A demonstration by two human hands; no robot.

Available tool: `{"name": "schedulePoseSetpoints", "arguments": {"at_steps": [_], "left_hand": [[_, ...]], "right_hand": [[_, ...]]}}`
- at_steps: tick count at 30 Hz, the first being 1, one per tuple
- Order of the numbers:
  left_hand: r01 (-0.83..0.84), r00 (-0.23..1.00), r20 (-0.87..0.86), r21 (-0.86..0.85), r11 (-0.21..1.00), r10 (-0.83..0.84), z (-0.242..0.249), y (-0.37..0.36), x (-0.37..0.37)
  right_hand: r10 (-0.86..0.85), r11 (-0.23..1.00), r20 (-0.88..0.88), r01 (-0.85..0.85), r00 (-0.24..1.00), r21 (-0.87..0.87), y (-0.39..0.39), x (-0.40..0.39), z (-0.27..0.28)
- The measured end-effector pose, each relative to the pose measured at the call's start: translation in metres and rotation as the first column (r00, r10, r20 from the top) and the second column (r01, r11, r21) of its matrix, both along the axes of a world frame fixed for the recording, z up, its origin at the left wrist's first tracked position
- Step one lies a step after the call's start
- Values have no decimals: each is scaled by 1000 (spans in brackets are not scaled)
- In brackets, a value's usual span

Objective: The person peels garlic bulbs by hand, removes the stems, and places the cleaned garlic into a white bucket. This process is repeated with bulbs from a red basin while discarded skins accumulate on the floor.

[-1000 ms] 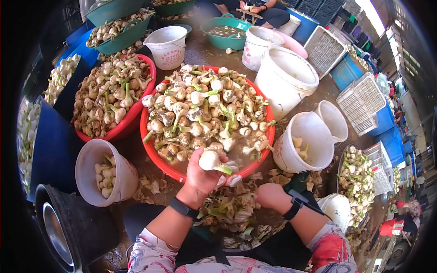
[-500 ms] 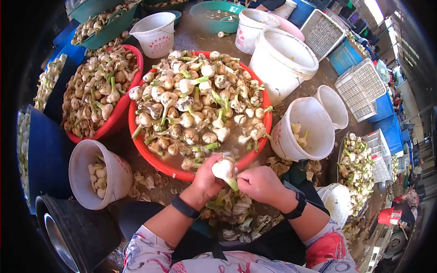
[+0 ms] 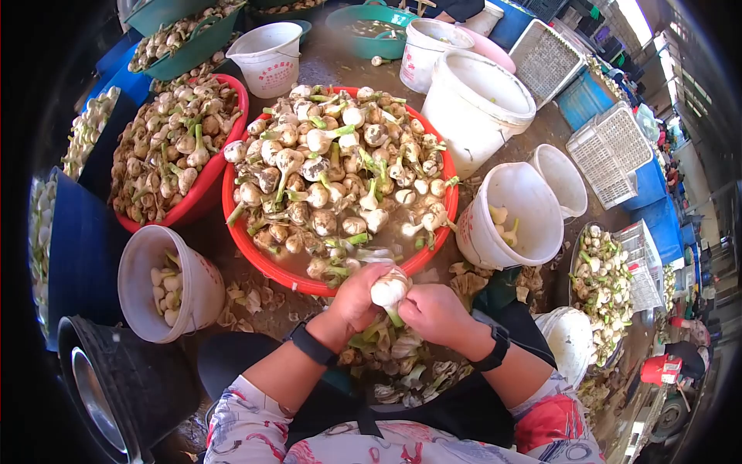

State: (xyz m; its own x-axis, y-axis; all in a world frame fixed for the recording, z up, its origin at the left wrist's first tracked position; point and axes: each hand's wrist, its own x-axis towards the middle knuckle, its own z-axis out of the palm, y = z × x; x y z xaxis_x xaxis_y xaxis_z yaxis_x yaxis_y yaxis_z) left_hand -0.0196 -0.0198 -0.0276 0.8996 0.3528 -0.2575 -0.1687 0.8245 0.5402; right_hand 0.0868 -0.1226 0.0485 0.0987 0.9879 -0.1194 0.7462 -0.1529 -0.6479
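A whitish garlic bulb (image 3: 389, 287) with a short green stem is held in front of me, stem pointing down toward my body. My left hand (image 3: 360, 297) is wrapped round its left side. Against its right side, close to the stem, press the curled fingers of my right hand (image 3: 437, 313); the fingertips are partly hidden. Just beyond my hands stands a red basin (image 3: 267, 267) of murky water, heaped with muddy garlic bulbs (image 3: 325, 174). Below my hands lies a pile of peeled skins and leaves (image 3: 410, 370).
A white bucket (image 3: 202, 298) with cleaned bulbs stands at left, another (image 3: 483, 232) with a few bulbs at right. A second red basin (image 3: 205, 182) of garlic sits far left. Black tub (image 3: 154, 387), large white bucket (image 3: 471, 116) and crates (image 3: 607, 158) surround me.
The bulb has turned in my left hand and tilted more upright. My right hand has moved up from the stem's tip, closer against the bulb. The whole view has shifted slightly.
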Motion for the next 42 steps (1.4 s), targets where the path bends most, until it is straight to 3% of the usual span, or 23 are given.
{"name": "schedulePoseSetpoints", "arguments": {"at_steps": [2,5,7,8,9,11,12,15,18,19,20,21,23,24,25,30,32,33,35,37,39,41,42], "left_hand": [[-27,999,-25,-98,995,25,-5,3,1],[-58,995,-88,-172,983,43,17,9,-1],[168,972,-221,396,903,-84,37,21,-12],[70,977,-173,816,574,126,25,16,-6],[76,977,-175,816,573,121,29,14,-6],[253,917,-312,936,244,247,43,11,-9],[204,936,-250,959,197,247,44,11,-8],[124,964,-206,906,404,166,38,12,-9],[78,991,-116,894,441,62,46,12,-12],[75,992,-113,895,439,62,48,14,-12],[24,996,-72,754,657,46,49,15,-10],[-20,999,-27,558,829,42,50,15,-10],[-94,995,27,497,863,93,51,8,-7],[-235,972,75,253,938,223,48,5,-3],[-360,929,85,-15,933,360,43,3,-1],[-290,957,-56,-169,942,284,36,5,-11],[-335,939,14,-186,924,343,24,25,-14],[-377,913,80,-208,902,400,22,37,-18],[-404,911,50,-88,910,409,31,42,-25],[-179,976,128,2,984,177,33,35,-22],[-51,998,-35,165,985,58,39,22,-22],[-25,994,-85,401,916,64,32,14,-21],[-72,996,-9,407,911,83,32,10,-20]], "right_hand": [[-197,954,-258,246,946,174,-1,-4,-10],[-169,957,-177,204,969,204,3,5,-10],[-150,958,-2,146,989,249,4,9,-6],[-132,957,173,80,976,280,4,10,-5],[-138,956,171,86,976,280,3,10,-8],[-186,960,120,154,975,233,2,10,-15],[-190,960,121,158,974,232,2,11,-19],[-142,967,-29,145,989,211,6,18,-24],[-246,967,-146,253,958,33,10,20,-20],[-388,921,-409,341,826,-187,11,18,-13],[-537,842,-591,343,602,-416,11,18,-9],[-536,843,-587,342,607,-416,11,19,-11],[-535,813,-837,340,116,-473,10,19,-22],[-308,916,-664,401,682,-14,7,13,-29],[-115,906,-141,162,983,390,6,2,-33],[115,966,144,-144,983,214,-5,-16,-24],[492,870,276,-474,826,-134,-14,-27,-13],[539,841,251,-500,804,-206,-24,-32,-36],[304,924,326,-193,895,-330,-18,2,-63],[-22,969,266,86,964,-232,4,25,-25],[-347,938,-254,332,903,-104,13,32,-14],[-148,904,-463,309,874,295,12,15,17],[-83,895,-290,199,954,399,14,13,26]]}}
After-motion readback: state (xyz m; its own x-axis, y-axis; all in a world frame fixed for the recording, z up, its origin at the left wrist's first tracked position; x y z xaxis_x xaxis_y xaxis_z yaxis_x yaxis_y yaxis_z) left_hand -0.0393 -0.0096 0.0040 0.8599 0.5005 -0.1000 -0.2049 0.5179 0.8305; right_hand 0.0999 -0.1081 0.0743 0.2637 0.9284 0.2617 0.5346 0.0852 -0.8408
